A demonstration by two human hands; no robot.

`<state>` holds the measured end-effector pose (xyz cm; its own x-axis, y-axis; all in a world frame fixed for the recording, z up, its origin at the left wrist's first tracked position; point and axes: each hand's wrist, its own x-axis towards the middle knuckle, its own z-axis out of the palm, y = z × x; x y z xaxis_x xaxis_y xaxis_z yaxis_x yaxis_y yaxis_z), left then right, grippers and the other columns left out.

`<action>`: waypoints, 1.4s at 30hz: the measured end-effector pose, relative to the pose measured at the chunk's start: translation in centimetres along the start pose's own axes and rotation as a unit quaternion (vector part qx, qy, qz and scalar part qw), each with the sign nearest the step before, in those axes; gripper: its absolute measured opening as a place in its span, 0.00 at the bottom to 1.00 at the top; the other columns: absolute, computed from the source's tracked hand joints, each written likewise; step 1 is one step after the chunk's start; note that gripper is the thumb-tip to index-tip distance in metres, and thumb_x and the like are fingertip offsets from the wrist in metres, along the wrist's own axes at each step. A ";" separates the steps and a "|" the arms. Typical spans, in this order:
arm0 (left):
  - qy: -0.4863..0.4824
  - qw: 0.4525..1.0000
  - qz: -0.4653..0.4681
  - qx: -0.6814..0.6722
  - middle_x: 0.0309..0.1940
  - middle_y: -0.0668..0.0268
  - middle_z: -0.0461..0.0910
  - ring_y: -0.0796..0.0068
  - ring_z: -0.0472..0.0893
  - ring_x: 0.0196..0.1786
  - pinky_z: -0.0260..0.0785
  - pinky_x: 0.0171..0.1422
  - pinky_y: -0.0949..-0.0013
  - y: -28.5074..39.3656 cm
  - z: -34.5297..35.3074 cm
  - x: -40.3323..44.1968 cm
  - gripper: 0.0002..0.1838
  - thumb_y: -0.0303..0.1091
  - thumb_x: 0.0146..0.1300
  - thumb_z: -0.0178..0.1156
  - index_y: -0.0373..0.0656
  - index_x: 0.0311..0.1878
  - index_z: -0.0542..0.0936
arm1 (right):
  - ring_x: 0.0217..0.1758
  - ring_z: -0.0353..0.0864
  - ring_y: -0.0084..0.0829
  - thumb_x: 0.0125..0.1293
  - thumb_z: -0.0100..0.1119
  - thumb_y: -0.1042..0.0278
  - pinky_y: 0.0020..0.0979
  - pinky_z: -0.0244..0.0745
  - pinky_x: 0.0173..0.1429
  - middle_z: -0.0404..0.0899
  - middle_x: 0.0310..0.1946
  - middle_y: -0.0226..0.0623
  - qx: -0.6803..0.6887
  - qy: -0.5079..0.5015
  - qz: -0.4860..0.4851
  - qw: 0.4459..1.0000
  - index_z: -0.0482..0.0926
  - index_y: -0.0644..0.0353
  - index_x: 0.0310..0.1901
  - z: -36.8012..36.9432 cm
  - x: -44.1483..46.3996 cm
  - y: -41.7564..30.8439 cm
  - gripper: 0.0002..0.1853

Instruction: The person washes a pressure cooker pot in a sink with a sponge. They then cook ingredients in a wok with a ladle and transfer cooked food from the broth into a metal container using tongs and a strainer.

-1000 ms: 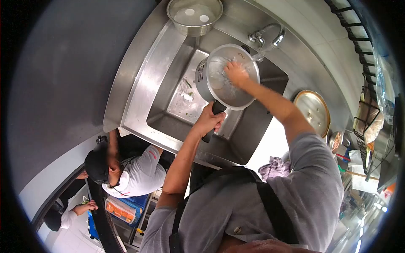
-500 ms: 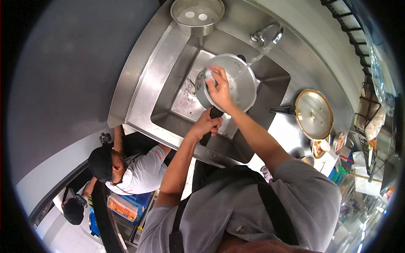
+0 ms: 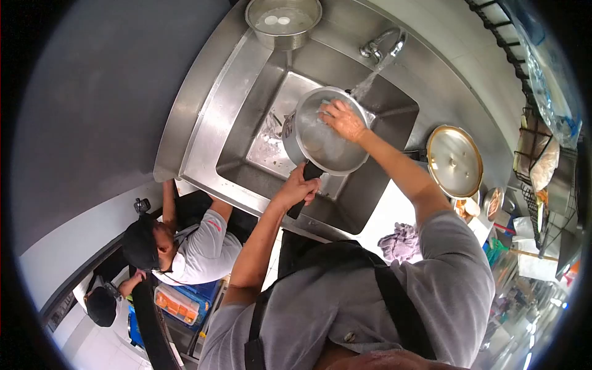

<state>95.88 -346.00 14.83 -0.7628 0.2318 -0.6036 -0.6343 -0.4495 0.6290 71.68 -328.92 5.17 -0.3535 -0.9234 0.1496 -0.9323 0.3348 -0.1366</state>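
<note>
My left hand (image 3: 300, 189) is wrapped round the black handle (image 3: 313, 171) of a metal pot (image 3: 325, 145), which is tilted over the sink (image 3: 240, 145). Inside the pot, near its upper right wall, my right hand (image 3: 343, 119) presses a pale scrubber (image 3: 325, 106), partly hidden by the fingers. Cloudy water lies in the pot. From the faucet (image 3: 386, 44) a stream of water falls at the pot's far rim. Bits of debris lie on the sink floor.
A metal bowl (image 3: 283, 23) with two white round things stands at the sink's upper left corner. To the right are a round lid (image 3: 454, 161), a purple cloth (image 3: 401, 242) and small dishes (image 3: 493, 203). Two other people (image 3: 203, 246) are at the lower left.
My right hand has gone from the pot's left wall to its upper right inside. The pot has shifted slightly under the water stream. My left hand has kept its hold.
</note>
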 end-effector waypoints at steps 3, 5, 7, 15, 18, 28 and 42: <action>0.021 0.997 0.034 0.071 0.23 0.67 0.71 0.80 0.68 0.17 0.62 0.19 0.71 0.7 1.4 0.3 0.27 0.24 0.67 0.60 0.32 0.64 0.60 | 0.69 0.69 0.42 0.66 0.57 0.63 0.42 0.65 0.73 0.76 0.62 0.36 -0.118 -0.163 0.050 0.978 0.81 0.54 0.56 0.2 -0.6 0.5 0.18; 0.015 0.996 0.043 0.071 0.23 0.67 0.71 0.80 0.68 0.17 0.62 0.19 0.71 0.9 1.8 1.1 0.27 0.24 0.67 0.60 0.32 0.65 0.59 | 0.70 0.70 0.44 0.68 0.56 0.63 0.43 0.67 0.72 0.76 0.63 0.38 -0.102 -0.274 0.222 0.930 0.81 0.54 0.58 0.9 -0.8 -3.4 0.18; 0.012 0.996 0.044 0.082 0.23 0.67 0.71 0.80 0.68 0.17 0.62 0.19 0.71 0.7 1.5 2.6 0.28 0.24 0.67 0.60 0.32 0.65 0.59 | 0.61 0.78 0.48 0.71 0.52 0.61 0.47 0.74 0.63 0.80 0.57 0.47 0.186 -0.293 0.311 0.885 0.80 0.58 0.59 6.5 -1.5 -5.5 0.19; 0.006 0.999 -0.022 0.022 0.23 0.67 0.71 0.81 0.67 0.18 0.62 0.20 0.71 -0.8 0.6 2.2 0.31 0.24 0.66 0.60 0.36 0.68 0.57 | 0.47 0.81 0.42 0.77 0.49 0.57 0.43 0.73 0.55 0.82 0.43 0.53 0.632 0.200 0.509 0.550 0.79 0.76 0.48 3.8 7.1 -11.0 0.23; 0.002 0.999 -0.013 -0.031 0.23 0.67 0.71 0.81 0.67 0.17 0.62 0.19 0.70 -0.5 0.5 1.8 0.23 0.23 0.66 0.59 0.38 0.60 0.61 | 0.45 0.81 0.41 0.78 0.48 0.58 0.43 0.72 0.54 0.82 0.40 0.53 0.538 0.099 0.447 0.707 0.78 0.75 0.46 2.7 7.0 -11.9 0.22; 0.014 1.000 0.023 0.010 0.22 0.69 0.69 0.81 0.67 0.16 0.61 0.18 0.70 2.0 0.8 -1.3 0.23 0.21 0.67 0.57 0.39 0.61 0.60 | 0.59 0.77 0.44 0.69 0.57 0.67 0.46 0.73 0.62 0.77 0.58 0.43 0.175 0.128 0.049 0.975 0.84 0.58 0.52 -0.8 5.2 -5.8 0.13; 0.060 0.996 0.037 0.053 0.21 0.66 0.72 0.80 0.66 0.15 0.60 0.16 0.71 -1.3 0.4 1.8 0.10 0.24 0.67 0.59 0.40 0.45 0.68 | 0.42 0.81 0.38 0.66 0.60 0.56 0.38 0.74 0.52 0.84 0.34 0.45 0.556 -0.189 0.370 0.720 0.84 0.71 0.46 -0.1 0.5 -9.4 0.21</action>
<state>95.29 -344.70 13.13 -0.7909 0.0932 -0.6048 -0.5922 -0.3657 0.7180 80.29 -332.52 6.59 -0.4808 -0.6249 -0.6150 0.2117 0.5979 -0.7731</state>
